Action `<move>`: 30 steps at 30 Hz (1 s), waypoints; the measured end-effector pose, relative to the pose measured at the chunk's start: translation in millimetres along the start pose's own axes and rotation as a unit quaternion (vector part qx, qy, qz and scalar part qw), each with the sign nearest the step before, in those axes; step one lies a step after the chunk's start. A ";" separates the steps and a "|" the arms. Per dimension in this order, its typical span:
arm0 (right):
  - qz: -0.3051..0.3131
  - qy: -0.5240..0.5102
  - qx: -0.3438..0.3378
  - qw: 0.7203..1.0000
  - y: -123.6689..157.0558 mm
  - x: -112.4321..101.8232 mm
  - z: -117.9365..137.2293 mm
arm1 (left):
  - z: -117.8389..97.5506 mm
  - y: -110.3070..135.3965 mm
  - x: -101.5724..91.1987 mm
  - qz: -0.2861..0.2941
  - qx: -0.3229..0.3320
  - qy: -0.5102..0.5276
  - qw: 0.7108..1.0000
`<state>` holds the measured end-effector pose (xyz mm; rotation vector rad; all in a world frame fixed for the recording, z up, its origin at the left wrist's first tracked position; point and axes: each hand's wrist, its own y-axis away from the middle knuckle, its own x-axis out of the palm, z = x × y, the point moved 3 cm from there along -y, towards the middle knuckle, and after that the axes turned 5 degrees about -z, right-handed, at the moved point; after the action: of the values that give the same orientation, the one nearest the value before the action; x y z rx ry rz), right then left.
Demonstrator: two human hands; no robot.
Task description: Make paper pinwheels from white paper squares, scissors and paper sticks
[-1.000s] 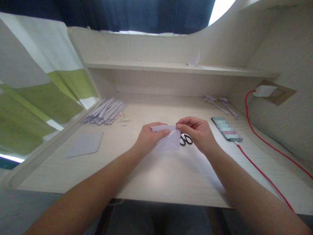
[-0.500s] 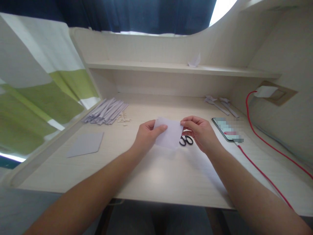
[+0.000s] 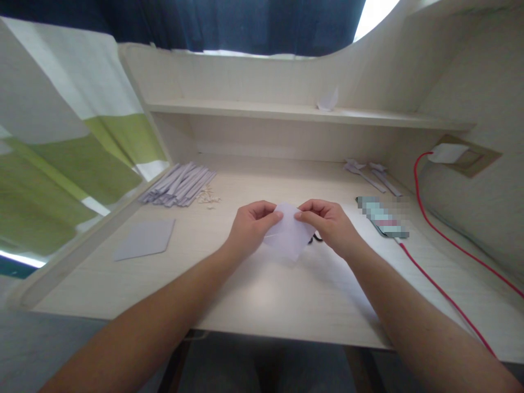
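A thin white sheet of paper (image 3: 290, 237) is held up over the desk between my two hands, turned so that one corner points down toward me. My left hand (image 3: 252, 225) pinches its upper left side between thumb and fingers. On the upper right side, my right hand (image 3: 327, 221) pinches it the same way. Behind the paper lie black-handled scissors (image 3: 317, 237), mostly hidden by the sheet and my right hand.
A stack of paper (image 3: 145, 239) lies at the left, below a pile of folded paper strips (image 3: 180, 185) and small pale bits (image 3: 208, 195). On the right are a phone (image 3: 382, 218) with a red cable (image 3: 446, 297) and two paper pieces (image 3: 372, 174). A shelf (image 3: 245, 111) spans the back.
The paper has turned so a corner points down. My right hand has shifted its hold to the top edge, closer to my left hand, and the scissors are now more covered.
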<state>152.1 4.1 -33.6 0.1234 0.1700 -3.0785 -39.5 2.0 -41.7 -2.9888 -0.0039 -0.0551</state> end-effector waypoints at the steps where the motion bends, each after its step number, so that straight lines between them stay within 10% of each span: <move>1: -0.005 -0.003 0.002 1.000 0.1 -0.3 0.7 | 0.4 -0.6 -1.0 -0.011 0.007 0.001 1.000; 15: 0.037 0.005 -0.019 0.999 1.8 2.4 -3.0 | 0.0 4.6 4.4 0.063 0.060 -0.089 0.992; 30: -0.014 0.156 -0.207 0.966 8.0 0.0 7.5 | 4.2 4.7 4.8 0.044 0.050 -0.077 0.995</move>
<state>152.0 -4.8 -27.0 0.5840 0.8241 -2.9480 -34.5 -2.0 -46.4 -2.8801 0.1036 0.1802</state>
